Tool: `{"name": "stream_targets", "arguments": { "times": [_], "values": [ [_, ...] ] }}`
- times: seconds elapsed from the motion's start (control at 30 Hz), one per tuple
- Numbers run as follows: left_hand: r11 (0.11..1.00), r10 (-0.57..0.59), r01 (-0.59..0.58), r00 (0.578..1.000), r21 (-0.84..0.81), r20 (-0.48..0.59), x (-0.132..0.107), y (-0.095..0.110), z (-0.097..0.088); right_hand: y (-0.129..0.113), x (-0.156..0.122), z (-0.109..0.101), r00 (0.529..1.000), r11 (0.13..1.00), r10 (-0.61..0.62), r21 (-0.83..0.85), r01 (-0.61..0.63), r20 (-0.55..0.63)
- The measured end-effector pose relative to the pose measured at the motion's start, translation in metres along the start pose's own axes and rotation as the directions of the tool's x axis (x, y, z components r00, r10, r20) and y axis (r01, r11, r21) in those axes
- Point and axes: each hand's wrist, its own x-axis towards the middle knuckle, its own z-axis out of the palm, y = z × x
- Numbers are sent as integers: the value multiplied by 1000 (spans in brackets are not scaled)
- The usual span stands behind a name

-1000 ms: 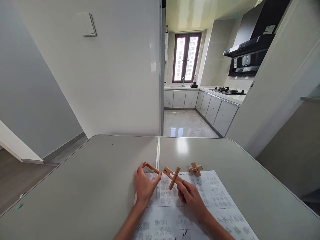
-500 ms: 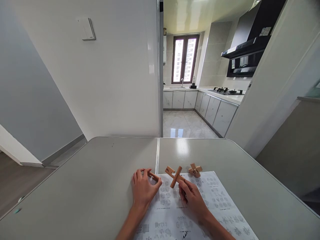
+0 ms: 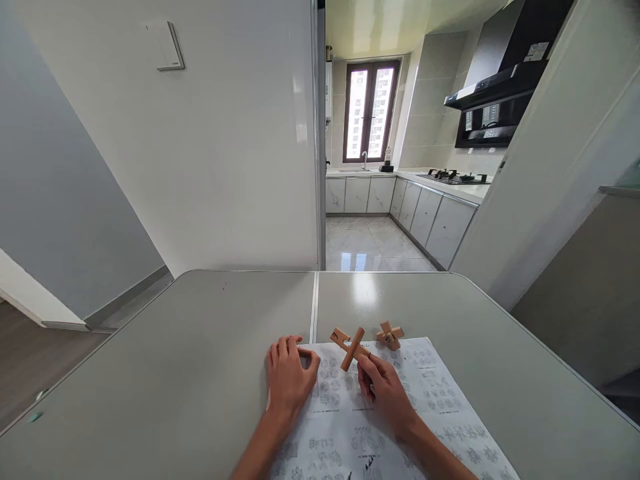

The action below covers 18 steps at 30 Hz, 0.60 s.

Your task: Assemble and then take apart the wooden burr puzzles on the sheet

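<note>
My right hand [image 3: 383,390] pinches a wooden cross [image 3: 351,345] made of two notched sticks and holds it just above a printed instruction sheet [image 3: 390,427]. My left hand [image 3: 289,377] rests on the sheet's left edge with its fingers curled; the wooden stick it held earlier is hidden under them. A smaller assembled wooden puzzle piece [image 3: 390,335] lies on the table at the sheet's far edge, right of the cross.
The grey table [image 3: 165,373] has a seam down its middle. Behind it stands a white wall with a switch [image 3: 167,45]. A doorway opens onto a kitchen with a counter [image 3: 440,190] and a window [image 3: 371,112].
My left hand pulled a single stick away from the cross, lowered it to the sheet and closed over it. My right hand kept the cross and drew it slightly nearer.
</note>
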Motion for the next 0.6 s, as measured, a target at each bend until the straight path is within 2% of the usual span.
{"name": "stream_targets", "arguments": {
  "times": [0.13, 0.23, 0.37, 0.43, 0.5, 0.6],
  "values": [
    [994, 74, -69, 996, 82, -58, -4, -3, 5, -1, -1, 1, 1000, 1000, -3, -10, 3, 8],
    [989, 106, -99, 993, 111, -55, -8, -7, 11, -3, -2, 2, 1000, 1000, 1, -4, -1, 0],
    [988, 150, -147, 988, 54, -44, -9, -7, 10, -7, -4, 4, 1000, 1000, 4, -9, -4, 10],
    [977, 214, -215, 976, -10, -28, -8, -3, 6, -8, -4, 4, 999, 1000, 1, -7, -1, 33],
    [944, 325, -323, 946, -72, 4, -7, 2, 0, -6, -5, 4, 998, 1000, -4, 1, 4, 62],
    [860, 501, -494, 865, -124, 23, -6, 11, -5, -2, -5, 4, 993, 1000, -11, 9, 10, 119]
  ]
}}
